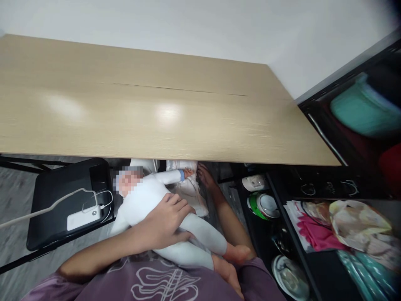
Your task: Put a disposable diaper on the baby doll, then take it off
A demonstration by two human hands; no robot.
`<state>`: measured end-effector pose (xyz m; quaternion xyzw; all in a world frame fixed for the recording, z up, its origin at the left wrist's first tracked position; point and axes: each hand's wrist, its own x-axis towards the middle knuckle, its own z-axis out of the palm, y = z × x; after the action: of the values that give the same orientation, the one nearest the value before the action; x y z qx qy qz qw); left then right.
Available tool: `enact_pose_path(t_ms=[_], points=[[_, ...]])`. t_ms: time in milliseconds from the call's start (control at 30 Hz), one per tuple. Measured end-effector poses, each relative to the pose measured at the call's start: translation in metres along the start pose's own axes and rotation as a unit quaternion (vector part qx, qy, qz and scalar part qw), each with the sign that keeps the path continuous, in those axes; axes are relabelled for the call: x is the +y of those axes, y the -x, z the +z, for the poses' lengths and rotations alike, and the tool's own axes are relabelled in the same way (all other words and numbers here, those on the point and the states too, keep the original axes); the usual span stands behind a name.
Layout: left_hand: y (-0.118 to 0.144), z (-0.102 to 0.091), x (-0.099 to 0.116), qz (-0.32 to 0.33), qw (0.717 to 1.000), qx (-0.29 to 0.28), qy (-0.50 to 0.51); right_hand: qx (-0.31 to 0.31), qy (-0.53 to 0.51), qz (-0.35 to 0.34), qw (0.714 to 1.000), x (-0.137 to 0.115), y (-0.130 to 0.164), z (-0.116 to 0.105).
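A baby doll (147,194) in a white suit with a blue cuff lies on its side across my lap, its head at the left and bare feet (230,267) at the right. My left hand (169,217) is wrapped round its hip and upper leg. Under the desk edge, my right hand (206,177) has its fingers curled at the side of a white and pinkish plastic-wrapped package (197,196). The desk hides part of those fingers. The doll's small hand (188,172) lies over the same package.
A wooden desk (156,125) spans the view above my lap. At the left, a black case-like box (59,200) carries a white power bank (83,218) with cables. A black shelf (300,234) at the right holds cans, bags and pink cloth. Further up hangs a teal item (363,108).
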<state>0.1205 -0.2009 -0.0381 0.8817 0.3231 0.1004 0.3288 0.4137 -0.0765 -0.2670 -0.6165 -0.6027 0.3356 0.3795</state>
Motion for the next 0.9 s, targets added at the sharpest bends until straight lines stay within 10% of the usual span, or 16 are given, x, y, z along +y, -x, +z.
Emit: enact_pose_path(t_ms=[300,567,733,900], points=[[0.000,0.004,0.000,0.001,1.000,0.004,0.007,0.051,-0.041,0.148,0.987,0.012,0.007,-0.017],[-0.001,0.005,0.003,-0.001,1.000,-0.004,-0.004,0.176,-0.040,0.054,0.982,-0.050,0.039,-0.044],[0.000,0.006,0.001,0.001,1.000,-0.009,-0.008,-0.015,0.010,-0.105,0.994,-0.136,0.067,-0.046],[0.004,0.003,-0.003,0.028,0.999,0.013,0.031,-0.258,0.118,-0.217,0.934,-0.178,0.057,-0.019]])
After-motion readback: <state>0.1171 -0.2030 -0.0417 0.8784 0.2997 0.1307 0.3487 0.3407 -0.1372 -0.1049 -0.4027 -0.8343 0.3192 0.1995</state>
